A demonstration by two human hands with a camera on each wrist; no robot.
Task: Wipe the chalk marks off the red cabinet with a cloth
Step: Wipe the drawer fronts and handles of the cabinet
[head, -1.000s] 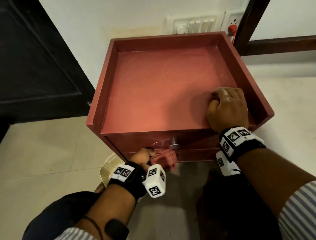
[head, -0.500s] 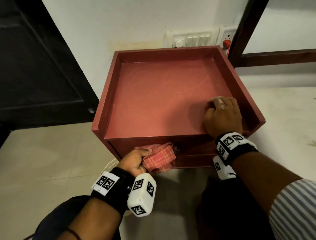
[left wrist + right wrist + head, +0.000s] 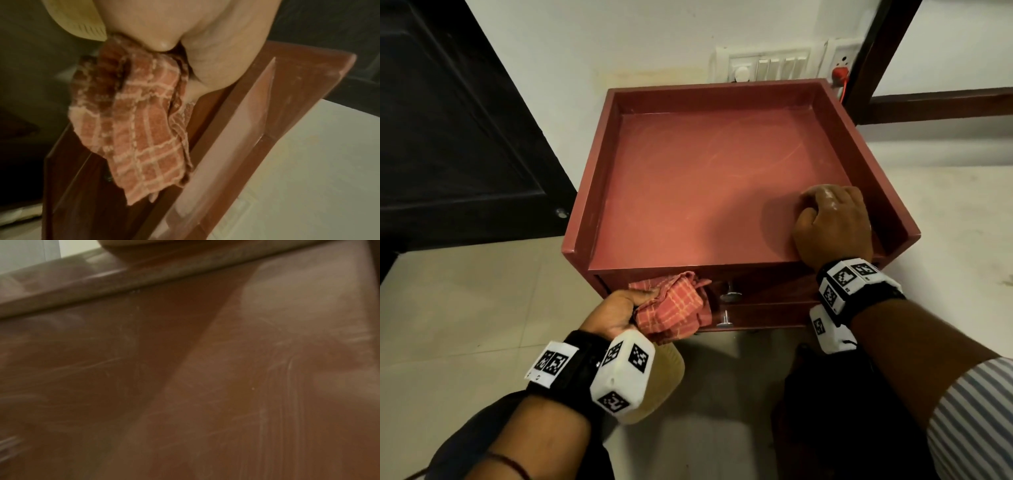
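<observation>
- Your left hand (image 3: 619, 313) is clenched round the cloth (image 3: 674, 306), a red checked rag bunched in the fist, at about 7 o'clock from the middle of the cabinet (image 3: 688, 192).
- The cloth lies against the cabinet's front face, just under the front lip of the top and at 9 o'clock from the two metal knobs (image 3: 729, 296).
- In the left wrist view the cloth (image 3: 144, 129) hangs out of your fist (image 3: 185, 32) and drapes over the front edge of the cabinet (image 3: 287, 89); whether it presses on the wood or only brushes it you cannot tell.
- Your right hand (image 3: 832, 226) rests on the cabinet top at 4 o'clock, near the right rim, fingers curled under, grasping nothing that shows.
- Faint chalk marks (image 3: 756, 154) loop across the top at about 1 o'clock from its middle, well apart from the cloth.
- The right wrist view shows only blurred red surface (image 3: 226, 386) with pale streaks; your fingers are not clear there.
- Behind the cabinet at 12 o'clock a switch panel (image 3: 770, 66) sits on the white wall.
- A dark door (image 3: 455, 120) stands at 10 o'clock.
- A cream basket (image 3: 664, 380) lies on the floor under your left wrist.
</observation>
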